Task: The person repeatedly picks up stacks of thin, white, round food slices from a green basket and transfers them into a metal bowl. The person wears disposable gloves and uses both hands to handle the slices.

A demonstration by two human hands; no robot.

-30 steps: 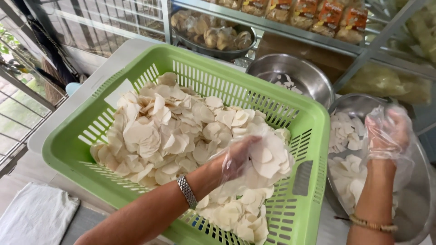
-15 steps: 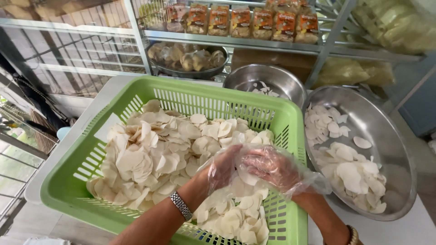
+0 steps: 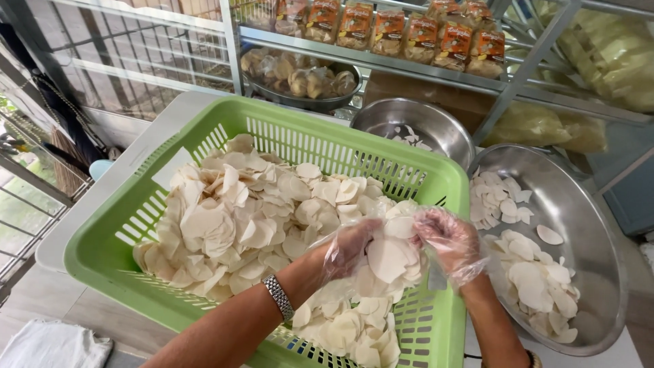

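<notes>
A green slotted plastic basket [image 3: 286, 129] holds a heap of pale round slices [image 3: 238, 211]. My left hand [image 3: 347, 249], in a clear plastic glove and with a metal watch on the wrist, grips a stack of slices [image 3: 388, 255] over the basket's right side. My right hand [image 3: 446, 238], also gloved, touches the same stack from the right. Both hands hold the slices together above the heap.
A large steel bowl [image 3: 593, 232] with several slices stands right of the basket. A smaller steel bowl [image 3: 409, 119] sits behind. A metal shelf [image 3: 381, 58] carries packaged snacks and a bowl of food. A white cloth [image 3: 48, 344] lies at bottom left.
My right hand came from over the large steel bowl to the basket and joined my left hand on a stack of slices. The camera view shifted slightly.
</notes>
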